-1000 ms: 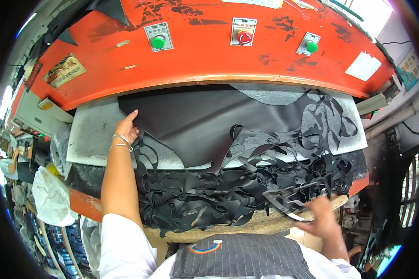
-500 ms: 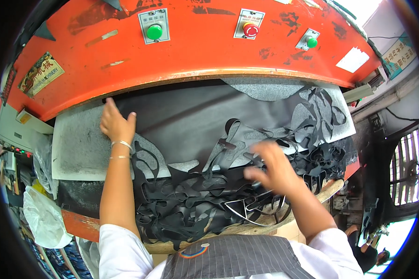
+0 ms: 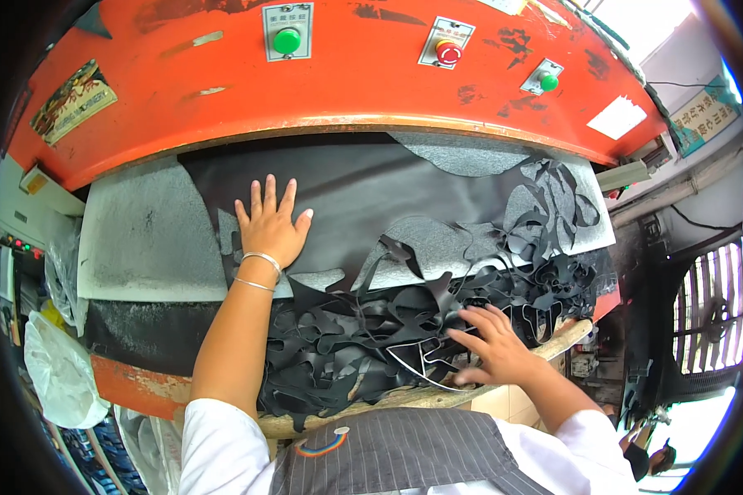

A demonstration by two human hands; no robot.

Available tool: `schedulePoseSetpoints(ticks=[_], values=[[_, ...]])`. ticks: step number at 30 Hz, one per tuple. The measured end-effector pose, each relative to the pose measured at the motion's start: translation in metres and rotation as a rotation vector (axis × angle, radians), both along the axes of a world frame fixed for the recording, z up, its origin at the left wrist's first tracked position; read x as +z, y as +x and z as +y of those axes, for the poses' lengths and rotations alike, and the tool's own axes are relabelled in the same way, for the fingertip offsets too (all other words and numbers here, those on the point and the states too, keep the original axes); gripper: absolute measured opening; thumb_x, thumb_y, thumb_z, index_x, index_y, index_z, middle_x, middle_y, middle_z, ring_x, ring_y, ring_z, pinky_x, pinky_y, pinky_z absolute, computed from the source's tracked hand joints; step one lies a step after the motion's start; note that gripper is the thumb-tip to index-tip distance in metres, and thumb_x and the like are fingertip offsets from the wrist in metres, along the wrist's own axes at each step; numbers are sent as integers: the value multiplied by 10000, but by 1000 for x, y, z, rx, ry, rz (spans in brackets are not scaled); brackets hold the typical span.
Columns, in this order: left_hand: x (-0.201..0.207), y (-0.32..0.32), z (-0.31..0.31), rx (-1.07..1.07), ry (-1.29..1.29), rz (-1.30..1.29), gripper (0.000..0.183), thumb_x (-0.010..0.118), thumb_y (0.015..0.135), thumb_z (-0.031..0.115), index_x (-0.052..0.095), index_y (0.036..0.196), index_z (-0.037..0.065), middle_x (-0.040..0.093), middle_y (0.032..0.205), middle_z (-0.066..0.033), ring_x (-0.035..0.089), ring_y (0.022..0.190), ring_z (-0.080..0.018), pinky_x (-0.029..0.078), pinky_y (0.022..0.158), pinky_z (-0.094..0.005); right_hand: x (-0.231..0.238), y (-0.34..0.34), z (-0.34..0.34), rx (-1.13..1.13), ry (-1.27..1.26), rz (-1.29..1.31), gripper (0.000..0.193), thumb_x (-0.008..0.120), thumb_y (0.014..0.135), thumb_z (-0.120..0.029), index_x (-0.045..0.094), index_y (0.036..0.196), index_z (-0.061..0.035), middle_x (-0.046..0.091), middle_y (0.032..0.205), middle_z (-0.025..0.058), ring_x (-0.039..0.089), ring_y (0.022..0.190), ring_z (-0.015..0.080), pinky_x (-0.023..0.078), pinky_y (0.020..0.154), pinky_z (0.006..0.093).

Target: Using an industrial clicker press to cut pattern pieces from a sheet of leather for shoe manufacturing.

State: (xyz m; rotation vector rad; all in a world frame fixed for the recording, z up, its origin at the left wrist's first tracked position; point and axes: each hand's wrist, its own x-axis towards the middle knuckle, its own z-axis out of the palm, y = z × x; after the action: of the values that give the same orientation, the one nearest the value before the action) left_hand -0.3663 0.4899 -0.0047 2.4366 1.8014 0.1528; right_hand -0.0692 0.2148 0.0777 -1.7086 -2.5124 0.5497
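Note:
A large dark leather sheet [image 3: 351, 194] with a ragged, cut-out near edge lies on a pale cutting board [image 3: 144, 239]. My left hand [image 3: 272, 227] rests flat on the left part of the sheet, fingers spread. Nearer to me, my right hand [image 3: 499, 351] hovers with parted fingers beside a thin metal cutting die [image 3: 410, 369]; whether the fingertips touch it I cannot tell. That die lies on a heap of curled leather scraps [image 3: 330, 355]. Farther right, a second metal-edged die [image 3: 545, 322] sits among the scraps.
Behind the board stands an orange press [image 3: 363, 91] with a green button [image 3: 287, 41], a red button [image 3: 448, 53] and another green button [image 3: 548, 82]. A wooden rail [image 3: 565, 339] borders the heap. To the left hangs a white plastic bag [image 3: 62, 371].
My left hand has moved from the sheet's far left edge, nearer and rightward onto its surface. My right hand has come down toward the die. Some scrap strips have shifted from the board toward the heap.

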Motion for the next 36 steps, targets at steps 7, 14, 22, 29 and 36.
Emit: schedulePoseSetpoints(ticks=[7, 14, 22, 29, 36], values=[[5, 35, -82, -405, -68, -5, 530, 420, 963, 428, 355, 1474, 306, 211, 1580, -113, 129, 1448, -419, 89, 1106, -675, 3, 37, -45, 63, -165, -57, 779, 754, 672, -475, 514, 1312, -103, 524, 1269, 127, 465, 1213, 326, 313, 1075, 501], [14, 13, -136, -763, -279, -206, 318, 574, 879, 184, 668, 1178, 237, 358, 1522, -74, 213, 1445, -355, 123, 1133, -623, 47, 31, -30, 210, -255, 113, 539, 837, 649, -331, 664, 1045, -8, 571, 1104, 119, 554, 1030, 298, 435, 950, 379], [-6, -47, -97, -160, 67, -500, 346, 569, 875, 167, 621, 1205, 80, 542, 1343, -152, 418, 1334, -319, 237, 1129, -515, 136, -7, 54, 259, -131, 300, 700, 887, 616, -366, 571, 1054, 81, 533, 1059, 176, 565, 972, 324, 486, 842, 398], [-30, -53, -106, -95, 81, -528, 466, 559, 881, 212, 524, 1305, 23, 465, 1418, -185, 352, 1378, -335, 207, 1153, -487, 1, -108, 186, 265, 173, 182, 624, 791, 721, -352, 549, 1116, 67, 503, 1176, 185, 510, 1101, 351, 435, 950, 402], [-30, -58, -102, -46, 90, -750, 278, 609, 836, 118, 456, 1058, 52, 531, 1335, -219, 397, 1344, -361, 236, 1140, -481, -47, -123, 213, 314, 186, 60, 617, 796, 689, -333, 564, 1122, 40, 513, 1191, 147, 499, 1126, 321, 420, 972, 409]])
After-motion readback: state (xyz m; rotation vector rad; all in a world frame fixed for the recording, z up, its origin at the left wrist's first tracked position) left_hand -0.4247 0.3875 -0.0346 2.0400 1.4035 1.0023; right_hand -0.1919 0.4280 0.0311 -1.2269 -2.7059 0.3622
